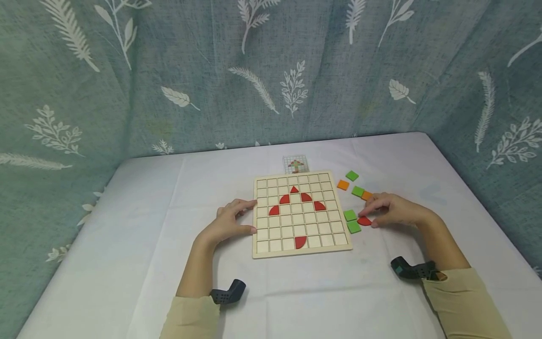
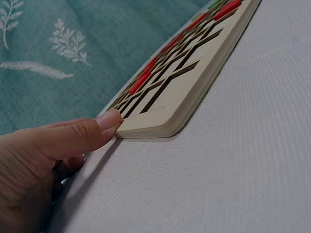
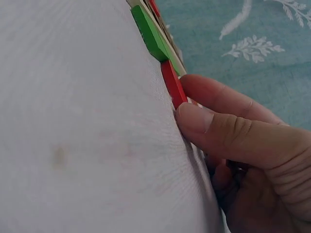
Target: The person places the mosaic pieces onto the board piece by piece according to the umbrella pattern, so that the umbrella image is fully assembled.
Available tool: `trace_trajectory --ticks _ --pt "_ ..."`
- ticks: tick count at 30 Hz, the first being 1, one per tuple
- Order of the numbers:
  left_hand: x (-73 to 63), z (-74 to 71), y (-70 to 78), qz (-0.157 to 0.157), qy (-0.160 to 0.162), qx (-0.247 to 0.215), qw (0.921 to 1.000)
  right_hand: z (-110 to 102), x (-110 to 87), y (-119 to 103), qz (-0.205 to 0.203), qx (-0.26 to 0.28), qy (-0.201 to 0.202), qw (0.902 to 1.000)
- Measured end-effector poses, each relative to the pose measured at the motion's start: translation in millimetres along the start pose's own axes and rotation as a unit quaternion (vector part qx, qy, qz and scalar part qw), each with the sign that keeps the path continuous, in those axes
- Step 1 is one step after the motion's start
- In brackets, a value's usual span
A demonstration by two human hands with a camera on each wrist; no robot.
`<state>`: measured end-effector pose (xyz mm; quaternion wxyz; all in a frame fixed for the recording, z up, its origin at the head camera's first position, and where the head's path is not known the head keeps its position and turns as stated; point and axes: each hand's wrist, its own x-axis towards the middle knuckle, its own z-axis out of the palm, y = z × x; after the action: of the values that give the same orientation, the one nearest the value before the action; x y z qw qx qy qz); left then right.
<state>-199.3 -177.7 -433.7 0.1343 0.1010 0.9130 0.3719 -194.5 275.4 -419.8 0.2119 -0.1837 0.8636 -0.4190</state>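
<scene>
While the left hand spreads thumb and fingers against the left edge of the wooden grid board, presumably to steady it, the right hand pinches a red piece beside two green tiles, just right of the board.

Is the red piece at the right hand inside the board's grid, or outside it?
Outside: the right hand holds the red piece beside the board, next to green tiles.
</scene>
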Motion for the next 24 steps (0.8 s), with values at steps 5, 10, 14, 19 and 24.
trace_trajectory --ticks 5,10,14,19,24 --pt "-0.4 -0.6 0.6 0.000 -0.001 0.000 1.0000 1.9 1.5 -1.7 0.010 -0.020 0.018 0.9996" --pt "-0.3 -1.1 0.9 -0.001 -0.003 -0.001 1.0000 5.3 1.2 1.1 0.016 -0.010 0.052 0.9985" --pt "-0.1 -0.9 0.7 0.002 0.000 0.001 1.0000 6.1 0.2 2.1 0.020 -0.005 0.072 0.9972" --pt "-0.2 -0.4 0.1 0.005 0.000 0.004 1.0000 3.7 -0.7 3.2 0.003 -0.014 0.101 0.9947" --pt "0.3 -0.4 0.3 0.004 0.002 0.007 1.0000 2.0 -1.1 -1.2 -0.020 -0.015 0.120 0.9925"
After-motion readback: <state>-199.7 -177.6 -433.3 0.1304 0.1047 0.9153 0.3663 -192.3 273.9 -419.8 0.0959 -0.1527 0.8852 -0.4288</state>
